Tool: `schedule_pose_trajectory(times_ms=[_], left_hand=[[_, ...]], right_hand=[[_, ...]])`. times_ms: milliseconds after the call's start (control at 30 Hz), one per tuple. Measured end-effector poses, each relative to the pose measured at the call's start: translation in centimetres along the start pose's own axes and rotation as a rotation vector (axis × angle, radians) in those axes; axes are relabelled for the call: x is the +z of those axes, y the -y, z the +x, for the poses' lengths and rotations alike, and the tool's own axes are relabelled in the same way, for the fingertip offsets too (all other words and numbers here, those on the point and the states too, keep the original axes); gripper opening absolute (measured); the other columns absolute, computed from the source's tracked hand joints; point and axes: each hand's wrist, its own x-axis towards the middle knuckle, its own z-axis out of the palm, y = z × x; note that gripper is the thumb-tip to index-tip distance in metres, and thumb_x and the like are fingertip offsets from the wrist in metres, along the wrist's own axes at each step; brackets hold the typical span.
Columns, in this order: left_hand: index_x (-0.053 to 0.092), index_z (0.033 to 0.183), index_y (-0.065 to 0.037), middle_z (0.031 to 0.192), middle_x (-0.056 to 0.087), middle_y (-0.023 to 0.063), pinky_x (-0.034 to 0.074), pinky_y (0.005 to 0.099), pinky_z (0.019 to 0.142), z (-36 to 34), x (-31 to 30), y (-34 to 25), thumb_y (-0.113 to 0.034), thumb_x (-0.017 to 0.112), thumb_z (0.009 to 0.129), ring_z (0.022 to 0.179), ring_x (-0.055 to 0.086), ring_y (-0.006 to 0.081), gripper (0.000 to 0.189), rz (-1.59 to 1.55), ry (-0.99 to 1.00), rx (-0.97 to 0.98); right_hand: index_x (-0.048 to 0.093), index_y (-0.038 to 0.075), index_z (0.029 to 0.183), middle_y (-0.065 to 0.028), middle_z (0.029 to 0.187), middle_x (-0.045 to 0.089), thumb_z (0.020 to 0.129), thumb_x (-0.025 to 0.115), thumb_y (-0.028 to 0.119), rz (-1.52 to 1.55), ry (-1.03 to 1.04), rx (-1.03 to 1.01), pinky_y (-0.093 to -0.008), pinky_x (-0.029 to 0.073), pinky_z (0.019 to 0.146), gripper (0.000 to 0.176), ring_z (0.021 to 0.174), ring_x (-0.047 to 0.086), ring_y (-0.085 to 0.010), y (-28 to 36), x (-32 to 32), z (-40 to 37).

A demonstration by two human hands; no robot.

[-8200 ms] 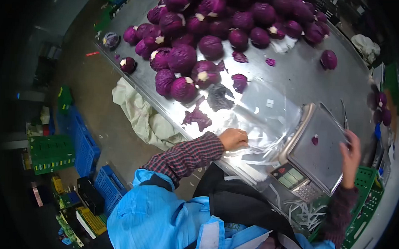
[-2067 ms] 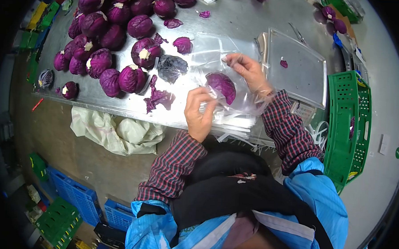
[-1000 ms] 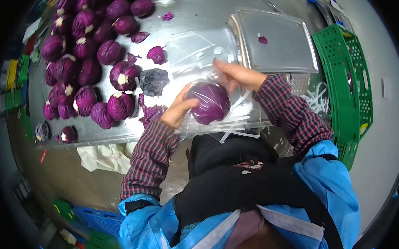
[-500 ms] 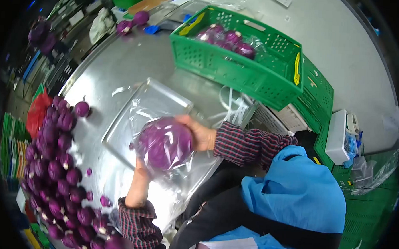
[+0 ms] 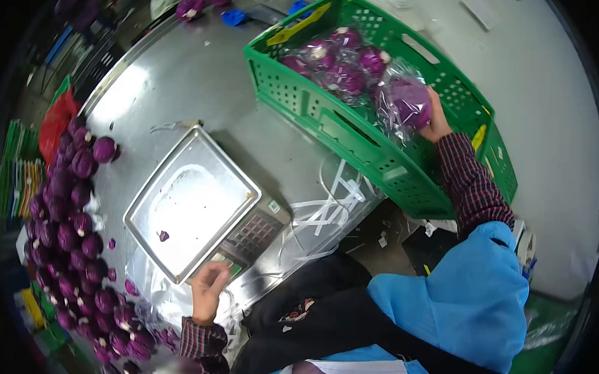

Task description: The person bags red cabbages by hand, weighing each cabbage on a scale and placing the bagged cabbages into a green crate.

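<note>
My right hand (image 5: 436,118) grips a red cabbage (image 5: 410,103) wrapped in clear plastic film, inside the green crate (image 5: 355,137). Several other wrapped red cabbages (image 5: 344,77) lie at the crate's left end, just left of the held one. Down at the near corner of the kitchen-type scale (image 5: 186,189) is my left hand (image 5: 209,291), fingers loosely bent and apart, holding nothing. A small purple leaf scrap (image 5: 164,235) lies on the scale's metal pan, and its keypad faces me.
A big heap of unwrapped red cabbages (image 5: 66,244) covers the left side of the steel table (image 5: 204,69). White straps (image 5: 339,205) lie right of the scale. Clear plastic film (image 5: 148,284) lies by its near left edge. Two cabbages (image 5: 190,8) sit at the far edge.
The wrapped cabbage went from between both hands above the scale into the crate, carried by my right hand. My left hand released it and stayed low near the scale, whose pan is now uncovered.
</note>
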Motion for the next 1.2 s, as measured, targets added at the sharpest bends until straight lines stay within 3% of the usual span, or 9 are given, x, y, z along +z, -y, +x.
schedule_pose_trajectory(times_ms=[167, 267, 367, 433, 600, 800, 867, 1000, 1200], left_hand=[[0.064, 0.088, 0.001, 0.08, 0.065, 0.0045, 0.047, 0.0242, 0.06, -6.8, -8.0, 10.4, -0.008, 0.065, 0.085, 0.068, 0.057, 0.0088, 0.009, 0.391, -0.451, -0.232], [0.062, 0.088, 0.001, 0.08, 0.061, 0.0106, 0.048, 0.0325, 0.065, -9.1, -11.8, 15.6, -0.019, 0.078, 0.073, 0.073, 0.059, 0.0193, 0.03, 0.691, -0.541, -0.129], [0.063, 0.095, -0.005, 0.087, 0.059, 0.0107, 0.049, 0.0354, 0.069, -8.5, -13.7, 19.0, -0.023, 0.082, 0.063, 0.079, 0.059, 0.028, 0.041, 0.782, -0.413, 0.153], [0.066, 0.089, -0.006, 0.084, 0.061, 0.0092, 0.049, 0.0351, 0.069, -8.0, -14.0, 19.6, -0.021, 0.079, 0.067, 0.077, 0.062, 0.025, 0.03, 0.777, -0.395, -0.065], [0.069, 0.086, -0.005, 0.084, 0.065, 0.0093, 0.05, 0.0336, 0.069, -7.9, -15.9, 20.5, -0.016, 0.072, 0.075, 0.075, 0.063, 0.0249, 0.017, 0.67, -0.374, 0.078], [0.068, 0.091, -0.002, 0.086, 0.066, 0.0139, 0.051, 0.0364, 0.073, -8.5, -19.1, 20.7, -0.017, 0.066, 0.082, 0.081, 0.064, 0.0313, 0.018, 0.568, -0.423, 0.225], [0.067, 0.091, -0.002, 0.085, 0.065, 0.0138, 0.051, 0.0359, 0.072, -9.5, -19.6, 18.8, -0.015, 0.067, 0.082, 0.08, 0.065, 0.0289, 0.016, 0.473, -0.45, 0.165], [0.055, 0.089, -0.001, 0.075, 0.058, 0.0044, 0.047, 0.0253, 0.063, -10.5, -20.9, 17.1, 0.0, 0.066, 0.082, 0.07, 0.057, 0.0093, 0.013, -0.075, -0.502, 0.293], [0.055, 0.096, -0.007, 0.073, 0.051, -0.0052, 0.042, 0.0195, 0.051, -17.2, -24.5, 13.8, 0.001, 0.072, 0.077, 0.065, 0.051, 0.0026, 0.027, -0.549, -0.368, 0.308]], right_hand=[[0.045, 0.014, 0.135, -0.0097, 0.132, 0.052, 0.088, 0.046, 0.061, -0.236, -0.156, 0.085, -0.0522, 0.043, 0.095, 0.066, 0.122, 0.05, -0.0262, -4.7, -5.5, 4.0], [0.048, 0.006, 0.12, -0.003, 0.096, 0.055, 0.081, 0.065, 0.05, -0.94, -0.162, -0.046, -0.0307, 0.047, 0.064, 0.061, 0.077, 0.054, -0.0161, -4.8, -8.6, 7.7], [0.058, -0.003, 0.11, -0.0069, 0.094, 0.062, 0.086, 0.065, 0.042, -1.119, -0.15, 0.152, -0.0288, 0.047, 0.074, 0.051, 0.083, 0.059, -0.0155, -2.2, -12.0, 12.3], [0.056, -0.004, 0.119, -0.01, 0.105, 0.063, 0.087, 0.065, 0.042, -1.462, -0.246, -0.122, -0.0292, 0.048, 0.077, 0.057, 0.094, 0.06, -0.0173, -0.3, -10.7, 13.0], [0.052, 0.002, 0.129, -0.0106, 0.128, 0.054, 0.091, 0.06, 0.035, -1.335, -0.04, -0.466, -0.0299, 0.041, 0.095, 0.052, 0.113, 0.053, -0.0174, 0.2, 11.8, 6.6], [0.062, 0.003, 0.108, -0.0024, 0.1, 0.063, 0.088, 0.06, 0.012, -1.195, 0.579, -0.437, -0.0233, 0.046, 0.079, 0.021, 0.088, 0.057, -0.0096, -20.1, 39.0, -11.3], [0.062, 0.002, 0.106, -0.0072, 0.103, 0.062, 0.08, 0.064, 0.005, -1.243, 0.832, -0.419, -0.0276, 0.048, 0.08, 0.026, 0.09, 0.06, -0.0163, -27.4, 44.4, -17.6], [0.058, 0.006, 0.117, -0.0106, 0.105, 0.057, 0.07, 0.074, 0.012, -1.312, 1.513, -1.145, -0.0354, 0.047, 0.082, 0.05, 0.083, 0.059, -0.0246, -36.9, 52.5, -24.4], [0.063, 0.009, 0.103, -0.0018, 0.074, 0.054, 0.074, 0.065, 0.008, -1.329, 1.68, -1.079, -0.0367, 0.044, 0.075, 0.029, 0.075, 0.056, -0.0189, -38.0, 57.7, -25.0]])
